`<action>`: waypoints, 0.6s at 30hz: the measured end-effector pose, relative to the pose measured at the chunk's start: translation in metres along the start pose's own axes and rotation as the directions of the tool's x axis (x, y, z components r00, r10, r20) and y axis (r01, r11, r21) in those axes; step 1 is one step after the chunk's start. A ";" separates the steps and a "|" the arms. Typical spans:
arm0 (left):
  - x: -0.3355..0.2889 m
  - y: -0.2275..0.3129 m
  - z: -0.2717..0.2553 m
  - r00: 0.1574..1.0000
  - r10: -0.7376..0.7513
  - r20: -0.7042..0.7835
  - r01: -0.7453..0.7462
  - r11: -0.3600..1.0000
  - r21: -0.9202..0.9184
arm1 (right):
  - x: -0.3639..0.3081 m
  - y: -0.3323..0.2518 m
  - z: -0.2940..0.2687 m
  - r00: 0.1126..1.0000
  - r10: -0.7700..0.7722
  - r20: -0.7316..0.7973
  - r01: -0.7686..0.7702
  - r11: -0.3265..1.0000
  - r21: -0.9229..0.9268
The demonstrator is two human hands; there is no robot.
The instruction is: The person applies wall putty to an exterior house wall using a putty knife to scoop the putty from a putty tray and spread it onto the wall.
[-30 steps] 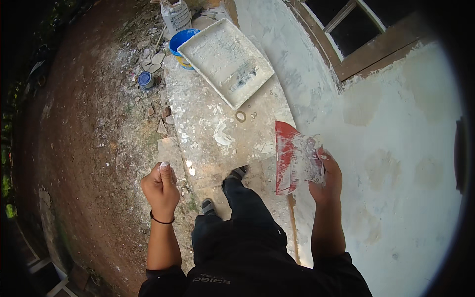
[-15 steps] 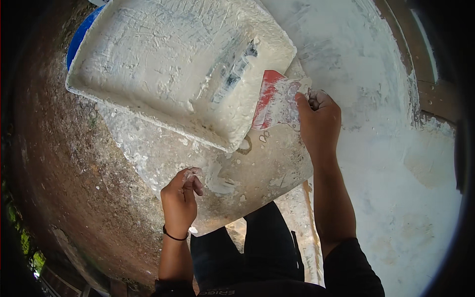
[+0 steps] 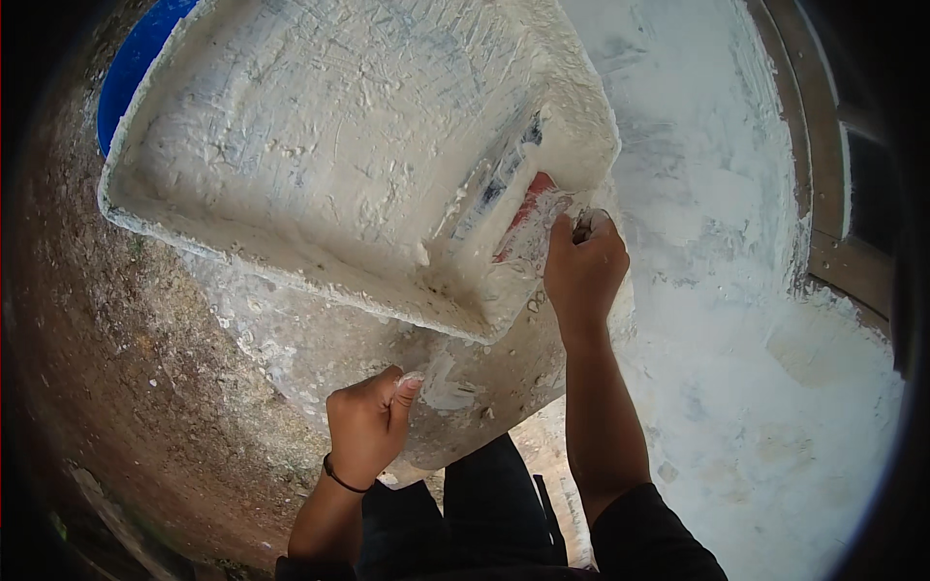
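In my right hand [image 3: 589,271] I grip a red putty spreader [image 3: 528,215] by its plaster-smeared edge. Its blade is inside the near right corner of a tray [image 3: 320,290], against wet off-white putty [image 3: 339,126]. My left hand [image 3: 368,423] is closed in a loose fist, its thumb smeared white. It is above the near part of a stained board [image 3: 291,329] under the tray, and I see nothing held in it.
A blue rounded thing [image 3: 136,73] shows behind the tray's left side. On the right spreads a white-coated surface [image 3: 717,320], bordered by a brown frame [image 3: 804,126]. Rough brown ground [image 3: 126,387] lies to the left.
The spreader has gone from beside the tray's right corner to inside it, into the putty. My left hand's fingers have curled tighter. The view has shifted, and the tray appears larger.
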State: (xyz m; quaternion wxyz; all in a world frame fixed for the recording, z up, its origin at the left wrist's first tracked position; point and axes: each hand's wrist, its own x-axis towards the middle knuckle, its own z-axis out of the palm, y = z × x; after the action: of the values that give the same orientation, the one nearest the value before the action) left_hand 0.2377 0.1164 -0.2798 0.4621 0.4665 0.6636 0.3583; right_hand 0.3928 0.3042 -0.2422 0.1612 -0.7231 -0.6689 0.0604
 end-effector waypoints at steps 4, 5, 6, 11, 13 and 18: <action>0.000 -0.004 0.004 0.999 0.048 -0.015 -0.047 0.997 0.057 | -0.020 0.000 0.004 0.998 0.059 0.012 -0.060 0.998 0.030; -0.001 -0.007 0.008 0.999 0.046 -0.019 -0.045 0.998 0.048 | -0.023 0.001 0.003 0.996 0.086 0.031 -0.087 0.995 0.049; -0.003 -0.010 0.012 0.998 0.064 -0.015 -0.064 0.998 0.000 | -0.024 0.002 0.000 0.996 0.082 0.032 -0.083 0.995 0.046; -0.002 -0.013 0.013 0.992 0.125 -0.020 -0.126 0.991 -0.036 | -0.019 0.003 -0.022 0.983 0.158 0.093 -0.170 0.975 0.140; 0.001 -0.011 0.012 0.984 0.174 -0.031 -0.176 0.982 -0.062 | -0.016 -0.004 -0.028 0.979 0.174 0.105 -0.187 0.974 0.127; -0.002 -0.011 0.011 0.989 0.142 0.044 -0.137 0.985 -0.104 | -0.016 0.003 -0.005 0.995 0.062 0.074 -0.065 0.997 0.039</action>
State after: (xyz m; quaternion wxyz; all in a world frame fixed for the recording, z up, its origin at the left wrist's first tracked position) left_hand 0.2454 0.1114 -0.2922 0.4755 0.4970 0.5984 0.4108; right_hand 0.3950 0.2871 -0.2406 0.1497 -0.7379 -0.6495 0.1056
